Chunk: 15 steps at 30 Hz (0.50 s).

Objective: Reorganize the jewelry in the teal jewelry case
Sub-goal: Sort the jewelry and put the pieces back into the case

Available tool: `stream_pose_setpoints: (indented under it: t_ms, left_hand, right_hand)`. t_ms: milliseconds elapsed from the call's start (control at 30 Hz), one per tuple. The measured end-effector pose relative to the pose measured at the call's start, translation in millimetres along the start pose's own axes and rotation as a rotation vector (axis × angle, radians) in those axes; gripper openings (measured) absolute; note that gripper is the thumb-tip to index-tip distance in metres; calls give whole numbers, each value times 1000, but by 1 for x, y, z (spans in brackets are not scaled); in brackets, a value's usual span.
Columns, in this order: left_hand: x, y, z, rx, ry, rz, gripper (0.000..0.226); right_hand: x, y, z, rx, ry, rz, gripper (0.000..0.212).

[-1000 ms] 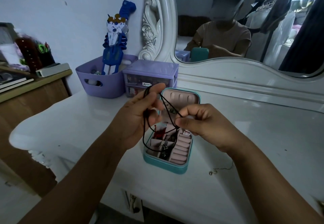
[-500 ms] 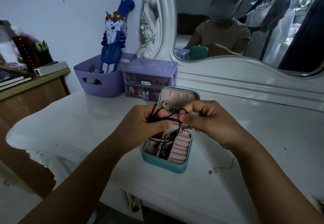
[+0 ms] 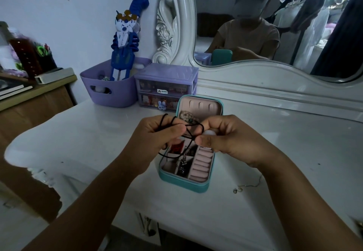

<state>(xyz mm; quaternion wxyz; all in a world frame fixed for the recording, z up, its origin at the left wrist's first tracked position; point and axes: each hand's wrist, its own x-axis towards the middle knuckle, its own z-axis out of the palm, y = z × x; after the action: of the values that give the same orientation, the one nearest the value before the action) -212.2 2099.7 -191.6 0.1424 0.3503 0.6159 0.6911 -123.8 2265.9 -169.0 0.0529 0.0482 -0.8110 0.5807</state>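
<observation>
While the teal jewelry case (image 3: 184,184) sits open on the table (image 3: 82,138), left hand (image 3: 155,138) and right hand (image 3: 224,138) both pinch a black cord necklace (image 3: 188,130) above it, likely gathering loops so it fits a compartment.

Glossy white table (image 3: 275,142), matt cord (image 3: 191,128)

left hand (image 3: 157,134) and right hand (image 3: 227,140) cover the teal jewelry case's (image 3: 184,184) middle compartments | black cord (image 3: 188,130) ends vanish inside both fists | small trinket (image 3: 236,190) on the table too tiny to identify | shelf clutter (image 3: 29,58) far left blurred
</observation>
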Motion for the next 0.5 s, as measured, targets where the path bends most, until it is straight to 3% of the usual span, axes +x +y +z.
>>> stream_pose_setpoints:
  t_ms: [133, 267, 367, 500]
  left_hand:
    - [-2, 0, 2, -64, -65, -25, 13]
    - [3, -1, -2, -169, -18, -81, 28]
    - [4, 3, -2, -148, -178, -105, 36]
    - [9, 5, -4, -73, -347, -180, 28]
  right_hand:
    - [0, 0, 2, 9, -39, 4, 9]
    - [1, 2, 2, -65, -1, 2, 2]
    - [2, 0, 3, -10, 44, -22, 11]
    - [2, -1, 2, 114, 6, -36, 31]
